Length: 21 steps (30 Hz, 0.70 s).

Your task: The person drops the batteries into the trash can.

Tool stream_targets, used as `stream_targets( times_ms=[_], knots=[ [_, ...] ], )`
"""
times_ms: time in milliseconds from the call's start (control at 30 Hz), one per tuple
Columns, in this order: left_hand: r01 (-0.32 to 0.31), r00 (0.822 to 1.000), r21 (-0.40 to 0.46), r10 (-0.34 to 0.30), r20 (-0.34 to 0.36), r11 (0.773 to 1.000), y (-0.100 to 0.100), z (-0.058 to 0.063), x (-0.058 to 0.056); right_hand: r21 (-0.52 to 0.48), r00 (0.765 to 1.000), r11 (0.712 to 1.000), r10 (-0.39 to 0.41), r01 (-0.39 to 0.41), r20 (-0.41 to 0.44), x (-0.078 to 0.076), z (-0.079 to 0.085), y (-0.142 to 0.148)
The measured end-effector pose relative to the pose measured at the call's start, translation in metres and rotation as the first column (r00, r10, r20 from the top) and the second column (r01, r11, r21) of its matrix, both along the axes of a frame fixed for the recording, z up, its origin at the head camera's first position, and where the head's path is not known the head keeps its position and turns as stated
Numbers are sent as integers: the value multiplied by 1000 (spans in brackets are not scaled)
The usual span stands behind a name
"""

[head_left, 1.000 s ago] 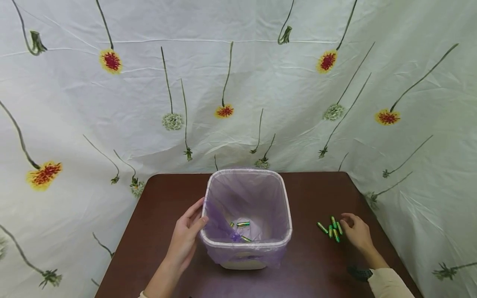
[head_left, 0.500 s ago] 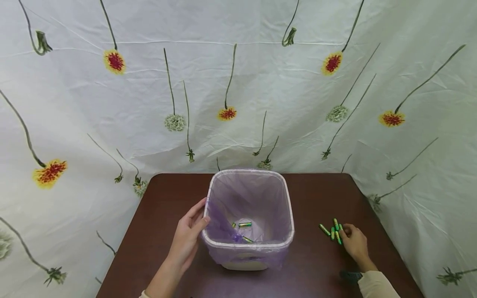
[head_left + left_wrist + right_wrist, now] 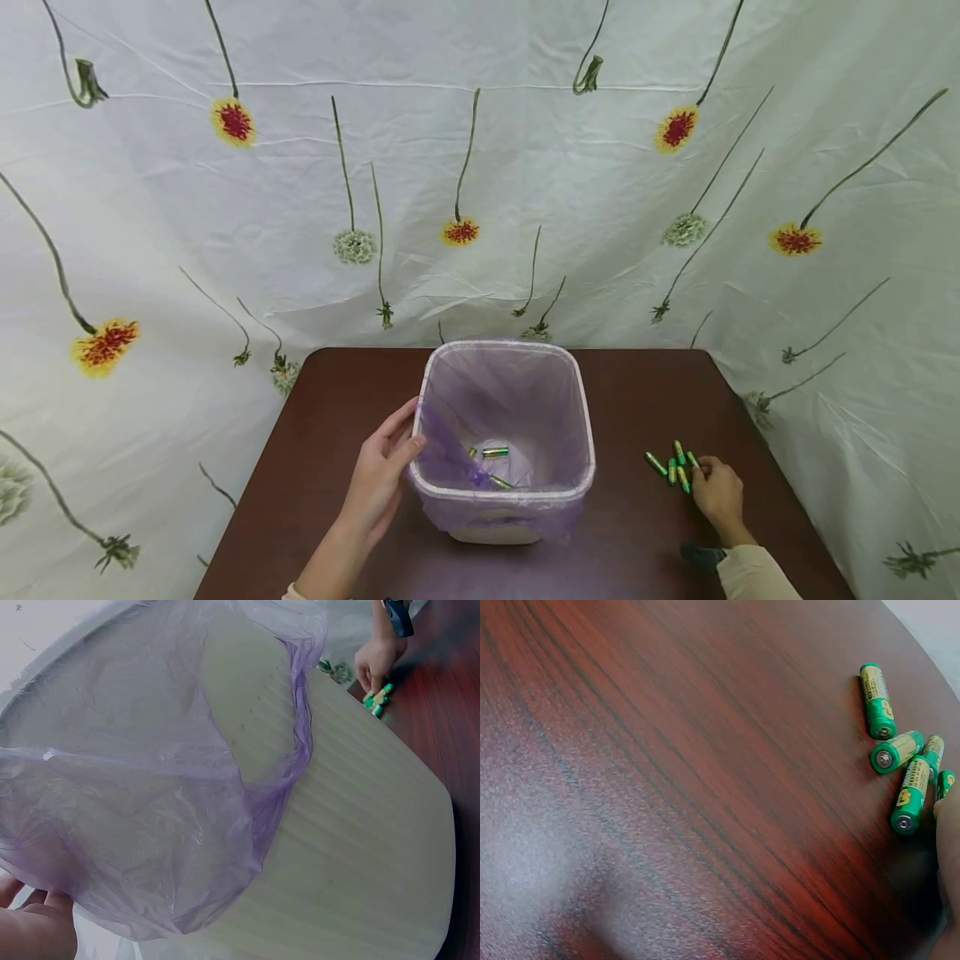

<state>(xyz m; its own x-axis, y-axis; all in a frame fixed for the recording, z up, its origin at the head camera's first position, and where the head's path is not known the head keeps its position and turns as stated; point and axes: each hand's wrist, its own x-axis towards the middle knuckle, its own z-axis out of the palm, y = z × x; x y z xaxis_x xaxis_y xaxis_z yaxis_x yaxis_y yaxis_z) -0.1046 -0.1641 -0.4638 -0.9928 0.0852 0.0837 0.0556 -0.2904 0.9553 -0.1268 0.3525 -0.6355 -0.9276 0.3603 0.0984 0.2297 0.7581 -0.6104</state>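
A white trash bin [image 3: 501, 493] lined with a thin purple plastic bag [image 3: 517, 392] stands mid-table. My left hand [image 3: 381, 475] holds its left rim, thumb at the edge and fingers along the outer side; the bag bunches over the bin wall in the left wrist view. At the bottom of the bin lie several green and gold batteries [image 3: 495, 452]. To the right, my right hand [image 3: 722, 497] pinches the end of one battery [image 3: 692, 458] beside a small cluster of batteries [image 3: 672, 472]. In the right wrist view only a sliver of that hand [image 3: 949, 847] shows, against a battery [image 3: 946, 783].
The dark red-brown wooden table [image 3: 337, 392] has rounded far corners. A pale cloth [image 3: 420, 150] printed with flowers hangs behind it and along both sides. A dark band [image 3: 702, 555] sits by the right wrist, near the light sleeve [image 3: 753, 573].
My right hand has moved left to the battery cluster and taken hold of its rightmost battery, which shifts slightly right. The left hand keeps its hold on the bin, and the head view has turned slightly.
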Motion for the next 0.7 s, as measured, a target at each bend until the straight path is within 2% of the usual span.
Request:
stream_targets(
  times_ms=[200, 400, 500, 700],
  knots=[
    [0, 1000, 5, -1, 2, 1000, -1, -1, 0, 18, 1000, 1000, 11, -11, -19, -1, 4, 3],
    [-4, 1000, 7, 4, -3, 1000, 0, -3, 1, 56, 984, 994, 102, -95, -143, -5, 9, 11],
    [-5, 1000, 11, 5, -8, 1000, 0, -3, 1, 62, 973, 988, 147, -138, -179, -6, 17, 13],
    [-8, 1000, 1, 8, -13, 1000, 0, -3, -1, 84, 963, 980, 191, -178, -190, -8, 35, 14]
  ],
)
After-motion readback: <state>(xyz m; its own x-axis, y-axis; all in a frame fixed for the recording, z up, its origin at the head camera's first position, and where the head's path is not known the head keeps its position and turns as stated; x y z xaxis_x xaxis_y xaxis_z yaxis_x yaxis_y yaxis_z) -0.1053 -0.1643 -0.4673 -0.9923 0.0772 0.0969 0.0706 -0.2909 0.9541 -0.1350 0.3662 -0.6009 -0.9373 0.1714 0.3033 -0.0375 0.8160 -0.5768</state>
